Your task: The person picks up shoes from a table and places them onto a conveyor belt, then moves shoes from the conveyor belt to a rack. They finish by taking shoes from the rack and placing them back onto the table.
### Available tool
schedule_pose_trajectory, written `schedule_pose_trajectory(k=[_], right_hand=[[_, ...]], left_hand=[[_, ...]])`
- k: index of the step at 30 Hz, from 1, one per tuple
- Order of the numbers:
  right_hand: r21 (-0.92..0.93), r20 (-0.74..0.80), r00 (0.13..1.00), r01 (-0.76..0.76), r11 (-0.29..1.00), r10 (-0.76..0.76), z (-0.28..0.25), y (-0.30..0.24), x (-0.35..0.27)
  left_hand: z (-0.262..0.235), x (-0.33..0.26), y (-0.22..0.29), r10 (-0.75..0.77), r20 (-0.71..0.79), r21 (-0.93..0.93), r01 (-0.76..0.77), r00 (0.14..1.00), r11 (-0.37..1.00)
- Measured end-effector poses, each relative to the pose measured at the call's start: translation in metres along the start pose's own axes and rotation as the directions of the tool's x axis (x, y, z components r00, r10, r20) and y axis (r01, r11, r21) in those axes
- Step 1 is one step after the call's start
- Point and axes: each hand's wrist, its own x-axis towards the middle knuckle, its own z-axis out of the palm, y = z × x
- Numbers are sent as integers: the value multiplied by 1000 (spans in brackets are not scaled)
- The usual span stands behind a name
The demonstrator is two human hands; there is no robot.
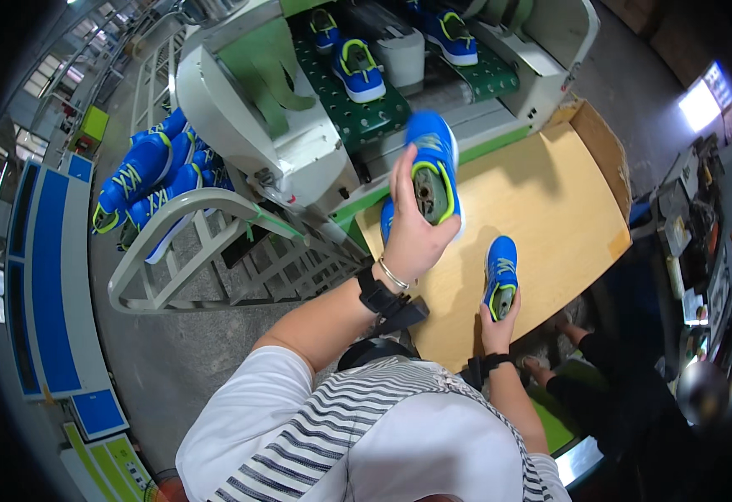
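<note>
My left hand [416, 238] is wrapped round the heel end of a blue sneaker [430, 134] with a lime-green collar. That sneaker is raised over the far left part of a tan board tabletop [541, 201], and its toe is slightly blurred. Inside its opening a grey-green form shows, probably a shoe last. At the near side of the board, my right hand [497, 330] grips the heel of a matching sneaker [500, 258], its toe pointing away from me. Behind my left hand, part of another blue shoe [387, 219] peeks out, mostly hidden.
Beyond the board stands a machine with green perforated conveyor belts [357, 125], carrying several blue sneakers [359, 75]. To the left, a metal rack [165, 217] bears a pile of blue sneakers [136, 171]. A cardboard edge [604, 155] borders the board's right end. Another person's leg [575, 330] shows at right.
</note>
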Motion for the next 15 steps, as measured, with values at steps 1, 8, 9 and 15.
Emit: schedule_pose_trajectory(k=[1,8,9,15], right_hand=[[-14,5,1000,-2,1000,2,-1,-3,1],[27,46,999,-30,999,29,-14,-13,16],[31,18,998,-63,998,62,-19,-13,25],[347,17,998,57,936,-67,-19,-127,135]], left_hand=[[-2,13,5,216,-104,271,-182,971,945],[-14,72,-22,331,-221,650,-114,918,751],[-12,78,-16,329,-235,628,-116,915,770],[-15,96,-17,311,-287,686,-33,906,727]])
